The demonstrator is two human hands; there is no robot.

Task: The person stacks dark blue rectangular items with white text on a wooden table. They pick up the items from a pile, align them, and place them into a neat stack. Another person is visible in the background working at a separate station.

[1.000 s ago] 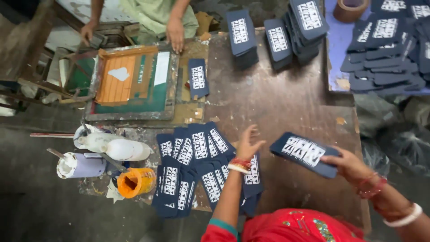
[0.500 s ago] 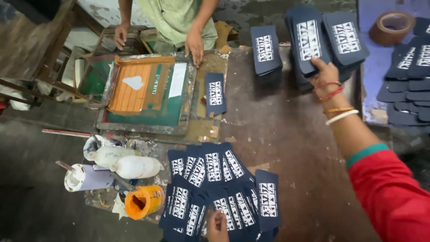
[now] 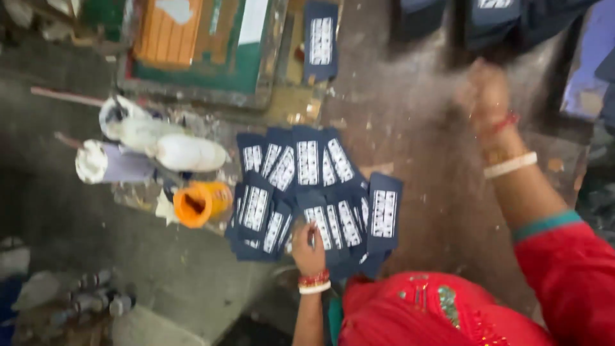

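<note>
Dark navy flat fabric pieces with white printed blocks (image 3: 307, 192) lie fanned in an overlapping pile at centre frame on the stained brown worktable (image 3: 423, 160). They look thin, light and limp, probably soft cloth or felt-like sheet, so not fragile but likely to slide over one another. The white print may be fresh, so the safer hold is probably a bare navy edge or corner, pinching one piece off the top rather than pressing on the printed face.

Left hand (image 3: 309, 247), lower centre, rests on the near edge of the pile, fingers curled narrow, fingertips touching the bottom pieces; it seems to pin or pinch one, but blur hides whether anything is actually gripped. Red and white bangles sit at its wrist.

Right hand (image 3: 483, 93), upper right, is raised above the table and heavily motion-blurred; cannot tell how far open it is or whether it holds anything. It is well apart from the pile, nearer the dark stacks at the top edge.

Around: one more navy printed piece (image 3: 320, 38) lies at top centre, just beside the green-framed screen-printing frame with orange mesh (image 3: 205, 45) at upper left. Left of the pile are an orange plastic cup on its side (image 3: 202, 202), touching or just beside the pile's left edge, a white squeeze bottle lying down (image 3: 186, 152), and a pale purple tub with a white-coated rim (image 3: 106, 163). Red embroidered garment (image 3: 410, 314) fills the bottom right.
</note>
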